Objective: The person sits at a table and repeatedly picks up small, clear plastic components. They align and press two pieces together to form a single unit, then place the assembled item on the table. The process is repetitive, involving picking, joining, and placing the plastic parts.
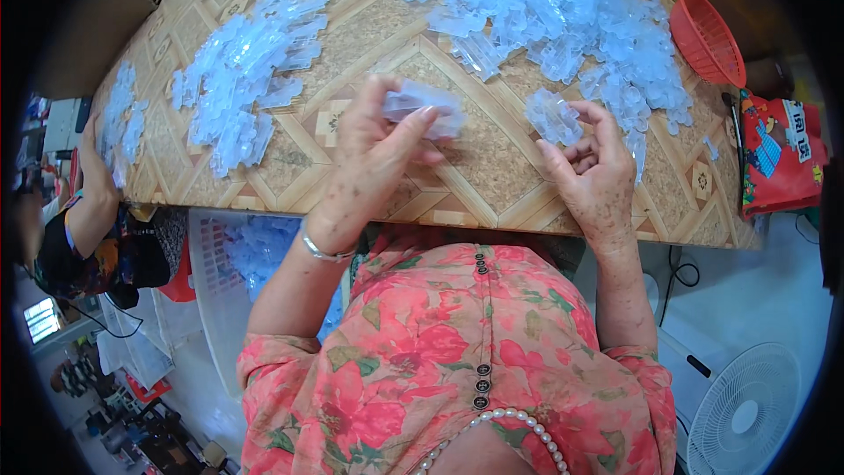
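My left hand [382,136] is closed around a small stack of clear plastic pieces [431,108], slightly blurred by motion. To the right, my right hand [591,163] pinches a few more clear plastic pieces [552,116] between thumb and fingers. Both hands are above the near part of the patterned table [475,180]. A large heap of the same clear pieces [554,9] spreads over the far right, just beyond my right hand. Left of my left hand lies a smaller pile of clear pieces [246,79], many lined up roughly side by side.
A red plastic basket [706,35] and a red printed bag [778,154] sit at the right edge. At the left, another person's arm [92,180] reaches the table near a small pile [121,119]. A white crate [211,290] with clear pieces stands below; a white fan [743,413] is lower right.
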Motion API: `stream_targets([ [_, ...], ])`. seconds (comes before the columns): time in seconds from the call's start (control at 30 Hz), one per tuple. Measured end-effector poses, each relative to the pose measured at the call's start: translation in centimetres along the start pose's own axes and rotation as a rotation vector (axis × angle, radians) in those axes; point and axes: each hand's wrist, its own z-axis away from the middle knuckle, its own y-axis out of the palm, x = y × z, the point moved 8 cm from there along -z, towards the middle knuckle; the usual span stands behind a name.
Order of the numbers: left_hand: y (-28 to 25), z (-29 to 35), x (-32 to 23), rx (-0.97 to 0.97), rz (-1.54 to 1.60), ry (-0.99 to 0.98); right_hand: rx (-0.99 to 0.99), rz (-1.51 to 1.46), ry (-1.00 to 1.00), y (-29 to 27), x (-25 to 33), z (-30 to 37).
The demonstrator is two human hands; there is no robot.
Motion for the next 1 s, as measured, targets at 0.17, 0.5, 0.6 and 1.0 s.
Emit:
stream_targets([
  [0.17, 4.1, -0.3, 1.1, 0.014, 0.368, -0.088, -0.137, -0.200, -0.147, -0.5, 1.4, 0.4],
  [0.5, 7.4, 0.0, 2.0, 0.112, 0.691, -0.157, -0.174, 0.018, -0.398, -0.9, 3.8, 1.2],
  [0.6, 6.8, -0.4, 2.0, 0.175, 0.564, -0.168, -0.141, -0.093, -0.304, -1.0, 2.9, 1.0],
  [1.0, 3.4, -2.0, 0.6, 0.307, -0.267, -0.105, -0.013, -0.397, -0.271, 0.5, 1.5, 1.4],
])
